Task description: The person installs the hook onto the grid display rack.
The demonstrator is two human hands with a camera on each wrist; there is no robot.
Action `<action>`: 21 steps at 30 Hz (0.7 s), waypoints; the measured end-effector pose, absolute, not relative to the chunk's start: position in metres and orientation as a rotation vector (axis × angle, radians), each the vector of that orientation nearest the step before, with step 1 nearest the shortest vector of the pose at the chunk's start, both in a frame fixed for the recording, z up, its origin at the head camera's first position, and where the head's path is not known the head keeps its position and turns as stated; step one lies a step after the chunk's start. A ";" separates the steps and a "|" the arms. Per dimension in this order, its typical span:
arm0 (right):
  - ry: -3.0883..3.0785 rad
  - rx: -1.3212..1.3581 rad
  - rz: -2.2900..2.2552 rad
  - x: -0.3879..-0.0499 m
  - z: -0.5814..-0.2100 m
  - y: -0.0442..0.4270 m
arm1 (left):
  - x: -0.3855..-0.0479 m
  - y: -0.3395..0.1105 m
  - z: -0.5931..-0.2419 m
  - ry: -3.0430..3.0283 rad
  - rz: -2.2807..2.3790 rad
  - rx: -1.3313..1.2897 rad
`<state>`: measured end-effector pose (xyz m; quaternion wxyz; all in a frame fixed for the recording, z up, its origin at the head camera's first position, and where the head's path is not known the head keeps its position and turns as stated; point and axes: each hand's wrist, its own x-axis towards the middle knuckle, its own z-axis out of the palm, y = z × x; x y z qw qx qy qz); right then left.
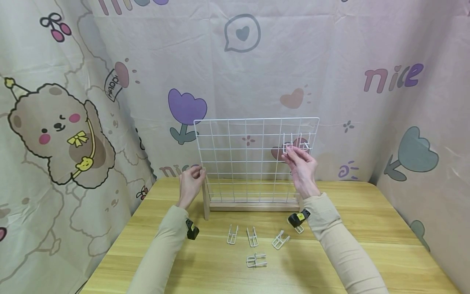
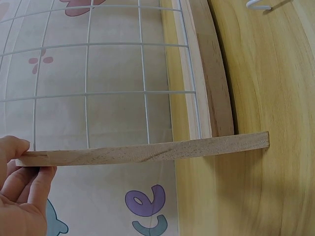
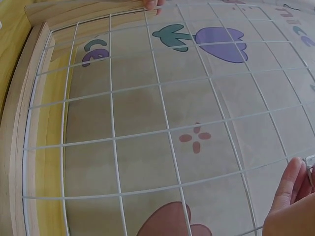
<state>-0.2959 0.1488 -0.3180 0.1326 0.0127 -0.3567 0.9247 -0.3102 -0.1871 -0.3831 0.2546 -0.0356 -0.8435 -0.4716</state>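
Note:
A white wire grid panel (image 1: 242, 161) stands upright in a wooden frame at the back of the table. My left hand (image 1: 191, 183) grips the top of the frame's left wooden post (image 2: 123, 152) between thumb and fingers. Up at the grid's right side, my right hand (image 1: 302, 169) pinches a white wire hook (image 1: 288, 148) against the panel; whether it is latched on the wires I cannot tell. Just right of it, a second white hook (image 1: 304, 143) hangs on the grid. In the right wrist view, only the edge of the held hook (image 3: 310, 162) shows.
Several white hooks lie on the wooden table (image 1: 128, 253) in front of the frame, among them one hook (image 1: 232, 236) at the left and one (image 1: 256, 260) nearest me. Another hook (image 1: 299, 229) is partly hidden under my right wrist camera. A printed curtain (image 1: 242, 73) hangs behind.

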 end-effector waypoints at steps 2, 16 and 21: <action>-1.052 0.035 2.678 -0.295 -0.319 0.149 | -0.310 -0.187 -0.384 -2.293 -1.273 -0.097; -1.136 0.064 2.678 -0.294 -0.327 0.158 | -0.311 -0.187 -0.384 -2.288 -1.276 -0.095; -1.158 0.100 2.702 -0.292 -0.334 0.165 | -0.311 -0.187 -0.384 -2.283 -1.299 -0.093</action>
